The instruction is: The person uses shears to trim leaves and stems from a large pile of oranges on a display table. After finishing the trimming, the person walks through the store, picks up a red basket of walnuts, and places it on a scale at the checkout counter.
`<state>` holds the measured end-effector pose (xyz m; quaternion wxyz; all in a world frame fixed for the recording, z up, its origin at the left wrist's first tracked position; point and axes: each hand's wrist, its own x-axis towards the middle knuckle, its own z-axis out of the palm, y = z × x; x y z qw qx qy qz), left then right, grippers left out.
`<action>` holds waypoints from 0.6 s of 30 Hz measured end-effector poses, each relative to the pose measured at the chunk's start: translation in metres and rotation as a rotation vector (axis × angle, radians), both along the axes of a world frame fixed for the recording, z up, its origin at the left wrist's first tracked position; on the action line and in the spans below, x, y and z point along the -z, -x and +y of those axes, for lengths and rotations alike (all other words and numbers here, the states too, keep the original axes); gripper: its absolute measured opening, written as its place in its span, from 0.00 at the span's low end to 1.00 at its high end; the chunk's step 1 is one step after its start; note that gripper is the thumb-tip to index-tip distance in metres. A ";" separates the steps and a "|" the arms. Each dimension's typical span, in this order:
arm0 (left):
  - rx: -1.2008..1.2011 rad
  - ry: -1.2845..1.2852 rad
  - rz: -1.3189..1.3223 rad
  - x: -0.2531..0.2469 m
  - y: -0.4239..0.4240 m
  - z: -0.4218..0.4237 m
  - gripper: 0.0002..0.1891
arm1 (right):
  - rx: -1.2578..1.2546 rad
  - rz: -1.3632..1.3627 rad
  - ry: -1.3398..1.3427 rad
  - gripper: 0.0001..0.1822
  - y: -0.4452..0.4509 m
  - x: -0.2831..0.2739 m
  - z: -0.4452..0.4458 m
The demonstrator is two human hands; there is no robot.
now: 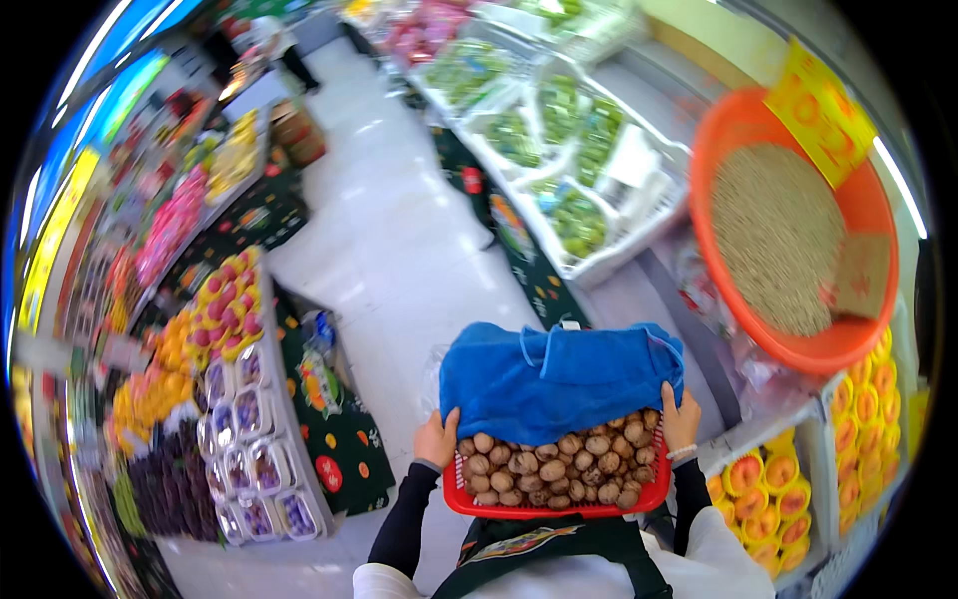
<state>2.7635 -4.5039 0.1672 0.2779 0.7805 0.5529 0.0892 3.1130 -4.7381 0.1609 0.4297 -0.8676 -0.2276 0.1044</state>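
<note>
Between my two hands is a red plastic basket (pixel 557 512) full of walnuts (pixel 552 470). A blue cloth (pixel 554 382) with a looped cord covers its far half. My left hand (pixel 435 438) grips the basket's left side, thumb on the cloth's edge. On the right side, my right hand (pixel 679 423) holds the basket with its thumb against the cloth. The fingers beneath both sides are hidden. The basket is at my waist, in front of a dark green apron (pixel 539 546).
Right: an orange tub (pixel 707 247) of grain-like goods, crates of wrapped round fruit (pixel 763 487), a white crate (pixel 636 247) of bagged green produce. Left: a stand with boxed fruit (pixel 251 449) and red fruit (pixel 224 307). A floor aisle (pixel 359 202) runs between, with a cardboard box (pixel 298 133) and a person (pixel 277 41) farther off.
</note>
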 end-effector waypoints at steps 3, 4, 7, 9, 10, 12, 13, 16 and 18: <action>-0.218 0.002 -0.023 -0.012 0.082 -0.037 0.23 | -0.180 0.019 -0.108 0.22 0.048 -0.010 0.041; -0.271 -0.020 -0.032 -0.017 0.112 -0.049 0.24 | -0.248 -0.013 -0.142 0.22 0.069 -0.011 0.053; -0.476 -0.070 -0.035 -0.034 0.212 -0.098 0.25 | -0.471 -0.082 -0.109 0.21 0.147 -0.038 0.095; -0.615 -0.068 -0.069 -0.050 0.275 -0.135 0.27 | -0.647 -0.141 -0.144 0.20 0.202 -0.031 0.126; -0.715 -0.088 -0.087 -0.058 0.307 -0.169 0.27 | -0.754 -0.077 -0.112 0.20 0.240 -0.059 0.136; -0.876 -0.123 -0.094 -0.065 0.364 -0.219 0.27 | -0.904 -0.072 -0.154 0.20 0.314 -0.073 0.160; -0.951 -0.103 -0.079 -0.074 0.385 -0.238 0.27 | -0.981 -0.067 -0.166 0.21 0.348 -0.076 0.167; -1.197 -0.076 -0.095 -0.110 0.430 -0.301 0.27 | -1.210 0.008 -0.111 0.21 0.437 -0.117 0.179; -1.364 -0.052 -0.111 -0.138 0.448 -0.342 0.27 | -1.352 -0.023 -0.174 0.21 0.499 -0.141 0.188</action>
